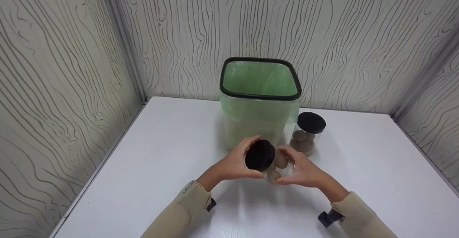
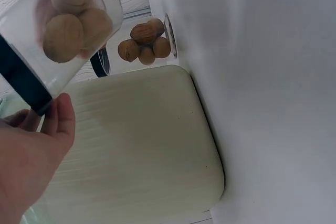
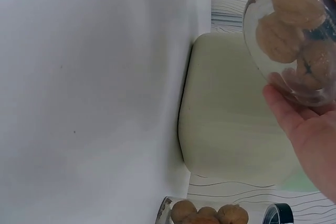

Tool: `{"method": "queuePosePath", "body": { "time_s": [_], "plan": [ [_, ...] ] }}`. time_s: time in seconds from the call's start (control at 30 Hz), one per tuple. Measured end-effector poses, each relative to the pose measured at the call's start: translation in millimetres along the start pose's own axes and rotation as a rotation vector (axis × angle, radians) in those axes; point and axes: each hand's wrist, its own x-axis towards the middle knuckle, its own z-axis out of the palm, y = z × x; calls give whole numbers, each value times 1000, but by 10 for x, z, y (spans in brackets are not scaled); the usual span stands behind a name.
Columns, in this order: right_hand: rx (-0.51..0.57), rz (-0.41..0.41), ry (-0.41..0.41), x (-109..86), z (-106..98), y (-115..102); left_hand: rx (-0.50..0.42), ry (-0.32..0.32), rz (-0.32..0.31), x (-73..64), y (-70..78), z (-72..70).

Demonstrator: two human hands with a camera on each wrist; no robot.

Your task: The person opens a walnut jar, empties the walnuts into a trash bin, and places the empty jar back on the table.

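Observation:
Between both hands a clear jar of walnuts is held tilted above the table, its black lid turned toward the left. My left hand grips the lid, thumb below and fingers above. Round the clear body of the jar curls my right hand, near the base end. Three walnuts show through the base in the right wrist view. The lid sits on the jar's mouth.
A pale green bin with a black rim stands just beyond the hands. To its right, a second walnut jar with a black lid stands upright on the white table. Wood-patterned panels enclose the back and sides.

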Motion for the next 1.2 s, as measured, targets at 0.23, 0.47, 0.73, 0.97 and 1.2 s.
{"method": "queuePosePath", "body": {
  "time_s": [0.23,0.47,0.73,0.97,1.2],
  "plan": [
    [60,-33,-19,-16,-10,23,-11,5,85,10,-16,5],
    [9,-71,26,-6,-1,58,19,97,33,37,5,96],
    [-47,-43,70,-28,-14,63,23,125,-111,35,94,156],
    [113,29,18,-68,-60,31,-39,55,-44,21,64,77],
    [309,-11,-55,-92,-91,37,-81,-13,33,39,15,71]
  ]
}}
